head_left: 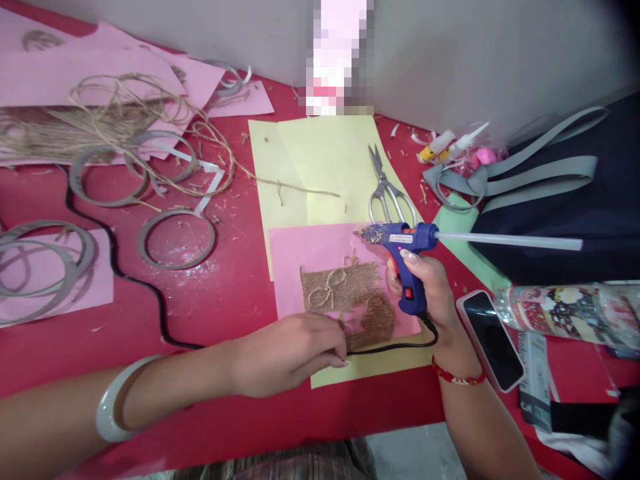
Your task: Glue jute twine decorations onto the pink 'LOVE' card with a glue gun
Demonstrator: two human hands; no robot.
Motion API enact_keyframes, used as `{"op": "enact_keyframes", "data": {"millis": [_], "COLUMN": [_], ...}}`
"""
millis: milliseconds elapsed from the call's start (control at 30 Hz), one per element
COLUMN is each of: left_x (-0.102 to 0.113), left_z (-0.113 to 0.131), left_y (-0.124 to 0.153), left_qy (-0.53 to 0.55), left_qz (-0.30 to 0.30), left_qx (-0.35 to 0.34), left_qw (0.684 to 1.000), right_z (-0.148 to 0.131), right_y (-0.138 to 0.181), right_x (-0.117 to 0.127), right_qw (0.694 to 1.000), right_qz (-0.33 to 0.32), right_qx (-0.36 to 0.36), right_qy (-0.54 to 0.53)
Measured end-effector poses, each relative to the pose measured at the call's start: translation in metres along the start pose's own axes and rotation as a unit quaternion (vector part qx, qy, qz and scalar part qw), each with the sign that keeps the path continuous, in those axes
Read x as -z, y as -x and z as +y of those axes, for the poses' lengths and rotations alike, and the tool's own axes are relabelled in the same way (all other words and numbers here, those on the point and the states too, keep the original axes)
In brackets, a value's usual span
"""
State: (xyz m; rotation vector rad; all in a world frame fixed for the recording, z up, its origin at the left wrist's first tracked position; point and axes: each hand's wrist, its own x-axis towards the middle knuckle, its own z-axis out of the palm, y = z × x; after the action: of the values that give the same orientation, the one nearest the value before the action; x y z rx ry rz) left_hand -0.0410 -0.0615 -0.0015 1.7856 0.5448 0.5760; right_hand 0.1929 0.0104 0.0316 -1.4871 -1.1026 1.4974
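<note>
My right hand [425, 277] is wrapped round the grip of a blue hot glue gun [400, 240], whose nozzle points left. A long glue stick [510, 240] sticks out of its back. Below the nozzle lies a pink sheet [287, 250] bearing a woven brown twine piece [360, 277] with a twine bow [327, 290]. My left hand [300, 347] is closed over the sheet's lower left part, fingertips pressed together. The gun's black cord [390, 348] runs out beside those fingertips; whether they grip it or something small is hidden.
Scissors [383, 187] lie on yellow paper [330, 153] behind the gun. Several tape rolls [177, 265] and tangled twine [200, 120] lie left on the red table [240, 267]. A phone [493, 340], a bottle [570, 313] and a dark bag [550, 220] stand to the right.
</note>
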Motion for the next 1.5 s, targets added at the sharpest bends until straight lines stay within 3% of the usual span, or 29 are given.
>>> {"op": "enact_keyframes", "data": {"millis": [533,967,1233,1367,1500], "left_x": [0.001,0.001,0.002,0.002,0.0], "left_z": [0.002,0.001,0.001,0.0,0.007], "left_y": [-0.001,-0.001,-0.002,-0.001,0.001], "left_qy": [0.004,0.005,0.019,0.021,-0.034], "left_qz": [-0.013,-0.014,-0.025,-0.024,0.009], "left_qx": [0.01,0.005,0.018,0.014,0.013], "left_qw": [1.0,1.0,0.999,0.999,0.999], "right_z": [-0.009,-0.008,-0.02,-0.015,-0.002], "right_y": [0.008,0.014,0.025,0.025,0.019], "right_x": [0.002,0.004,0.034,0.016,-0.004], "right_qw": [0.999,0.999,0.995,0.986,0.983], "right_qz": [-0.016,-0.003,-0.048,-0.026,-0.046], "right_qx": [-0.022,-0.035,0.064,0.134,0.164], "right_qy": [0.038,0.011,-0.061,-0.096,-0.07]}}
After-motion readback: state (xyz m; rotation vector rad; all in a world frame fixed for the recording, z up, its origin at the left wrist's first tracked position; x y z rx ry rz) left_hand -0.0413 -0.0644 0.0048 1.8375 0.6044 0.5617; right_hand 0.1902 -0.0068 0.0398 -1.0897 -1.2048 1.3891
